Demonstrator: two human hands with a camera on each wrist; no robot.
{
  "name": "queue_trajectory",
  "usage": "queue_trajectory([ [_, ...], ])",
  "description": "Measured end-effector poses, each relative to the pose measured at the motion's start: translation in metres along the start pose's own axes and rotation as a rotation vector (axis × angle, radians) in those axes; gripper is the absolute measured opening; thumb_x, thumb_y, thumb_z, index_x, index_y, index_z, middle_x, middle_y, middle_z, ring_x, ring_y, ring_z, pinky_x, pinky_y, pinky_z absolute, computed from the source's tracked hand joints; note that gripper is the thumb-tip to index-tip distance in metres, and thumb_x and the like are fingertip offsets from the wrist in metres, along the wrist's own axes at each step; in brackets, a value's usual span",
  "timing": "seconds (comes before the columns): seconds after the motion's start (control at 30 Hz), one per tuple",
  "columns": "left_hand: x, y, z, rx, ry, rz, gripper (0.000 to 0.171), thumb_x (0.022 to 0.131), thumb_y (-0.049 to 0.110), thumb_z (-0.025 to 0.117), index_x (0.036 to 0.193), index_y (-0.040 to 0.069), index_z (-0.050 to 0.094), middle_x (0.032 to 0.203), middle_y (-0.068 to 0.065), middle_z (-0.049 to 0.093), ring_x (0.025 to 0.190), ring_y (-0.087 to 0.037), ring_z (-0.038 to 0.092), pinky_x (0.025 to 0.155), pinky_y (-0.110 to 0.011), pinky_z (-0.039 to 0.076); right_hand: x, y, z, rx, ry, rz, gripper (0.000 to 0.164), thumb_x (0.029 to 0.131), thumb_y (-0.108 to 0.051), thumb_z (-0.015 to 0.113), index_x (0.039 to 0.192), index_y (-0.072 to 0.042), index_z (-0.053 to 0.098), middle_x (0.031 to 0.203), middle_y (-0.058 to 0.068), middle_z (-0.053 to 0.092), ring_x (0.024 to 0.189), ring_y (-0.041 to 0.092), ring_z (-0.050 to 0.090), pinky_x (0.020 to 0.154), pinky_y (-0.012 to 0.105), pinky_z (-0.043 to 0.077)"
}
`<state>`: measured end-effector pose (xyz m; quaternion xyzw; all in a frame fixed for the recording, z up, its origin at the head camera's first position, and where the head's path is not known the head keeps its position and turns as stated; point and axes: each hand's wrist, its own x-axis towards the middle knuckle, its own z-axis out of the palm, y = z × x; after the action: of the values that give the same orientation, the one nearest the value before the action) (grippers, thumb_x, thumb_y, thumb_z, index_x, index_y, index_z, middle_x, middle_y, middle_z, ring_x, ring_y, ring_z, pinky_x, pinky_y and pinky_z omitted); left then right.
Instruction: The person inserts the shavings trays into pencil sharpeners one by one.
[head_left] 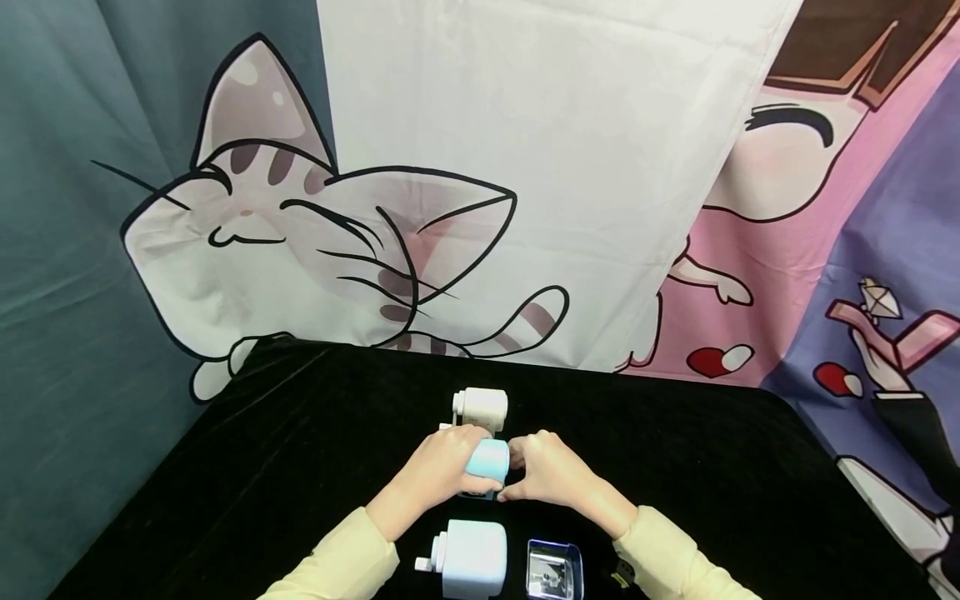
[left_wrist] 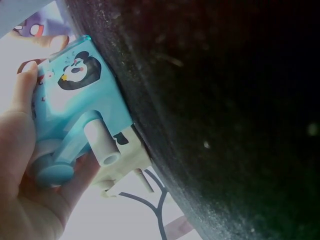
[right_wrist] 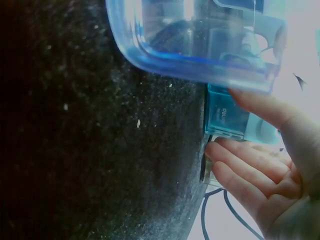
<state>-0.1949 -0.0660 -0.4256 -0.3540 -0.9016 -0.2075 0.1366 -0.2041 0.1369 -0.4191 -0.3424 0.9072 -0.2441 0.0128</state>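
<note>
The left hand (head_left: 442, 462) is holding the blue crank pencil sharpener (head_left: 489, 459) in a curled grip on the black bench (head_left: 322, 425), and the right hand (head_left: 557, 473) is spreading its grip wide just beside it.

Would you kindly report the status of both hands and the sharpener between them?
Left hand gripping small blue sharpener. Right hand beside it, fingers extended, contact unclear. White sharpener close behind, possibly crowding.

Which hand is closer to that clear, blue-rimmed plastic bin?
The right hand. In the head view it is just beyond the clear bin; the left hand is farther off, beyond and leftward, gripping the turquoise pencil sharpener.
</note>
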Motion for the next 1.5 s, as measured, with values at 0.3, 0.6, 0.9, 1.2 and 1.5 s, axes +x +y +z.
queue_trajectory([
  [0.3,0.000,0.001,0.000,-0.012,0.021,-0.006,0.045,0.070,0.039,0.073,0.100,0.009,0.058,0.090,-0.001,0.061,0.073,-0.010,0.052,0.064,-0.026,0.049,0.003,-0.001,0.002,0.015,-0.005,0.008,0.045,0.060,-0.036,0.081,0.088,-0.006,0.063,0.079,0.000,0.069,0.070,-0.003,0.058,0.061,0.014,0.048],
  [0.6,0.000,0.001,-0.001,-0.010,0.018,-0.007,0.045,0.070,0.039,0.073,0.100,0.009,0.058,0.090,0.000,0.061,0.074,-0.010,0.052,0.065,-0.026,0.049,0.004,-0.002,0.001,0.024,-0.005,0.005,0.044,0.060,-0.034,0.082,0.087,-0.006,0.062,0.079,0.001,0.070,0.070,-0.001,0.059,0.062,0.015,0.048],
  [0.9,0.000,0.001,-0.001,-0.025,0.012,-0.025,0.044,0.069,0.038,0.074,0.099,0.010,0.058,0.089,0.001,0.062,0.072,-0.010,0.052,0.065,-0.027,0.048,0.001,0.001,0.004,0.083,-0.007,0.031,0.047,0.062,-0.035,0.080,0.093,-0.005,0.063,0.082,0.000,0.070,0.073,0.000,0.060,0.065,0.017,0.049],
  [1.2,0.000,0.002,0.000,-0.035,-0.011,-0.036,0.048,0.069,0.046,0.072,0.100,0.012,0.058,0.090,0.002,0.061,0.074,-0.008,0.051,0.066,-0.027,0.048,-0.005,0.001,0.006,0.077,0.030,0.041,0.043,0.062,-0.035,0.080,0.091,-0.008,0.064,0.081,-0.002,0.070,0.073,-0.001,0.059,0.066,0.020,0.050],
  [1.5,-0.001,0.002,-0.001,-0.046,-0.019,-0.065,0.049,0.071,0.047,0.070,0.102,0.012,0.057,0.092,0.001,0.062,0.074,-0.008,0.051,0.064,-0.025,0.047,-0.006,0.003,0.008,0.082,0.056,0.022,0.040,0.064,-0.038,0.079,0.091,-0.012,0.065,0.080,-0.004,0.069,0.073,-0.001,0.060,0.064,0.020,0.050],
])
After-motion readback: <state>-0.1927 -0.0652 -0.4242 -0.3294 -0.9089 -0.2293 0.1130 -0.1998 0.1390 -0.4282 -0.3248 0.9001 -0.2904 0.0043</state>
